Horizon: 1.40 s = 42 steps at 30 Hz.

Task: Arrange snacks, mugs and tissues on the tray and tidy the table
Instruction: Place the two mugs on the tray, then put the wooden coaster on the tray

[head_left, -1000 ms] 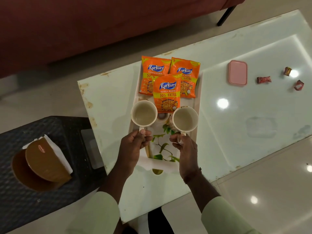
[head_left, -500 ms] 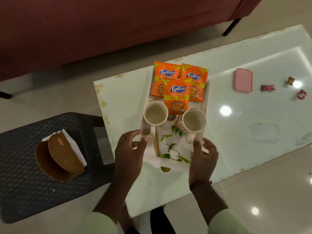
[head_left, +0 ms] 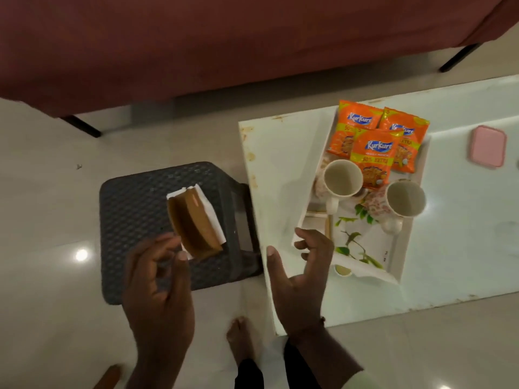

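Observation:
A white leaf-print tray (head_left: 405, 248) lies on the white glass table (head_left: 280, 164). At its far end are three orange snack packets (head_left: 373, 155), and two empty mugs stand in front of them, one on the left (head_left: 341, 178) and one on the right (head_left: 405, 199). A brown tissue holder (head_left: 196, 220) with white tissues stands on a dark stool (head_left: 134, 209) left of the table. My left hand (head_left: 160, 282) reaches to the holder's near end with fingers loosely spread, gripping nothing. My right hand (head_left: 303, 273) hovers open over the table's left edge by the tray's near corner.
A pink lidded box (head_left: 488, 146) lies on the table right of the tray. A dark red sofa (head_left: 224, 37) spans the back, with thin black legs on the pale tiled floor. My bare foot (head_left: 238, 341) stands between the stool and the table.
Both hands have left the mug handles and tray. My view and my left hand swung left toward the tissue holder on the stool, and my right hand drew back to the table's left edge.

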Each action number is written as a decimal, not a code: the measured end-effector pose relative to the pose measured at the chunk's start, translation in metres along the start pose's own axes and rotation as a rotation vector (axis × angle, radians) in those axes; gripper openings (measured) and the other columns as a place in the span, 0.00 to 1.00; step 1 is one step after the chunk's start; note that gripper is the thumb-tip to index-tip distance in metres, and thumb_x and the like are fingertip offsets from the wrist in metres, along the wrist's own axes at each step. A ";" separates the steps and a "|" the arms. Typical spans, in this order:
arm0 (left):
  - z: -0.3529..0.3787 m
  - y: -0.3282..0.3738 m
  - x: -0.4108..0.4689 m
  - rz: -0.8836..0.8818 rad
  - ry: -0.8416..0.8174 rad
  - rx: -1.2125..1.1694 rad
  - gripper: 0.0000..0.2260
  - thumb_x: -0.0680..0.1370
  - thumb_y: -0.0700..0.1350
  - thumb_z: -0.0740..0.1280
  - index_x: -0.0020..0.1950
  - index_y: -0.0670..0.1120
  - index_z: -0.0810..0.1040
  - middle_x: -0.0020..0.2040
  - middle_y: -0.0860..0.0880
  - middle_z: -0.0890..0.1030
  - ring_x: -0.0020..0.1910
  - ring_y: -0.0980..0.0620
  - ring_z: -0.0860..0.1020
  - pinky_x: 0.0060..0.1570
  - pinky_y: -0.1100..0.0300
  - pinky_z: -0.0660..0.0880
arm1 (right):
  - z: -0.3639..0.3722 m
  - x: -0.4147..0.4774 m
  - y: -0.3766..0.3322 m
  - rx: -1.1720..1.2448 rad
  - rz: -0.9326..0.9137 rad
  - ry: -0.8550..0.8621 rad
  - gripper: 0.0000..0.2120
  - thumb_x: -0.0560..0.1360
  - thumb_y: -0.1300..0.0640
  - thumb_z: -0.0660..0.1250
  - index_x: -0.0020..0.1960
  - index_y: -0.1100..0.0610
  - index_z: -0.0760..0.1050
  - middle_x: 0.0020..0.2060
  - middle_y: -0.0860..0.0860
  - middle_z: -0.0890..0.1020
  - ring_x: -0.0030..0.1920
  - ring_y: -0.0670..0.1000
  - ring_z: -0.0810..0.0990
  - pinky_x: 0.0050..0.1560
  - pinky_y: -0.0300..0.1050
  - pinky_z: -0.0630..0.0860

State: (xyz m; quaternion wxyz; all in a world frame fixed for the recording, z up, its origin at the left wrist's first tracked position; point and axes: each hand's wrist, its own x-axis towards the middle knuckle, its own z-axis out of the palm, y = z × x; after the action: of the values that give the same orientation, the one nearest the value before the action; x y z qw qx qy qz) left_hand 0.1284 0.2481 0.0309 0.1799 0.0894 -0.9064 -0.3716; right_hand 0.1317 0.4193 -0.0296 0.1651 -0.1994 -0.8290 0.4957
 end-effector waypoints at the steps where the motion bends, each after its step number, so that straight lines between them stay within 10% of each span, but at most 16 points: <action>1: -0.007 -0.010 0.004 -0.027 0.001 0.013 0.09 0.80 0.41 0.65 0.59 0.39 0.77 0.55 0.44 0.78 0.54 0.57 0.76 0.55 0.71 0.72 | 0.011 -0.006 -0.009 0.002 0.012 -0.045 0.23 0.70 0.45 0.71 0.61 0.54 0.71 0.56 0.45 0.74 0.52 0.47 0.75 0.51 0.34 0.73; 6: -0.026 -0.052 0.039 -0.033 -0.151 0.140 0.15 0.78 0.36 0.65 0.65 0.40 0.75 0.61 0.41 0.77 0.60 0.55 0.73 0.61 0.76 0.64 | 0.061 -0.028 -0.028 -0.029 0.035 -0.223 0.33 0.68 0.35 0.70 0.67 0.52 0.70 0.64 0.47 0.76 0.63 0.47 0.74 0.60 0.52 0.78; 13: -0.003 -0.112 0.116 0.256 -0.688 0.376 0.32 0.75 0.32 0.66 0.77 0.47 0.62 0.76 0.43 0.66 0.75 0.44 0.64 0.72 0.47 0.63 | 0.114 -0.051 -0.027 -0.153 0.094 -0.398 0.49 0.62 0.26 0.69 0.76 0.46 0.56 0.74 0.46 0.67 0.72 0.45 0.65 0.68 0.44 0.65; 20: 0.034 -0.138 0.159 0.591 -0.958 0.465 0.40 0.68 0.31 0.74 0.76 0.52 0.64 0.74 0.45 0.69 0.71 0.41 0.69 0.67 0.43 0.70 | 0.142 -0.067 -0.018 -0.185 0.225 -0.404 0.50 0.65 0.36 0.74 0.78 0.45 0.50 0.77 0.46 0.62 0.76 0.52 0.63 0.71 0.60 0.68; 27: 0.043 -0.132 0.172 0.417 -1.050 0.283 0.21 0.76 0.38 0.69 0.68 0.49 0.75 0.68 0.46 0.76 0.67 0.46 0.73 0.65 0.52 0.71 | 0.154 -0.068 -0.011 -0.157 0.275 -0.339 0.35 0.70 0.39 0.71 0.72 0.45 0.62 0.76 0.45 0.64 0.74 0.52 0.65 0.68 0.60 0.72; 36: 0.007 -0.094 0.188 0.487 -1.049 0.364 0.20 0.75 0.47 0.72 0.67 0.51 0.75 0.65 0.49 0.78 0.65 0.47 0.72 0.62 0.50 0.69 | 0.116 -0.048 -0.046 -0.142 0.171 -0.267 0.33 0.70 0.39 0.71 0.71 0.50 0.68 0.71 0.47 0.72 0.66 0.44 0.72 0.66 0.52 0.75; 42: -0.004 -0.051 0.180 0.474 -1.025 0.187 0.23 0.73 0.51 0.73 0.67 0.56 0.73 0.64 0.59 0.74 0.61 0.65 0.65 0.57 0.74 0.58 | 0.039 -0.006 -0.068 -0.110 -0.004 -0.274 0.27 0.69 0.48 0.76 0.65 0.52 0.74 0.73 0.53 0.70 0.75 0.54 0.66 0.69 0.64 0.69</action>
State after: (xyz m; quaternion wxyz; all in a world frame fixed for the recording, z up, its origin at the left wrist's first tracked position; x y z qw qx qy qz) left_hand -0.0340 0.1565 0.0437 -0.2132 -0.2923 -0.9020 -0.2354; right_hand 0.1074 0.3580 0.0125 0.0402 -0.1369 -0.8701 0.4717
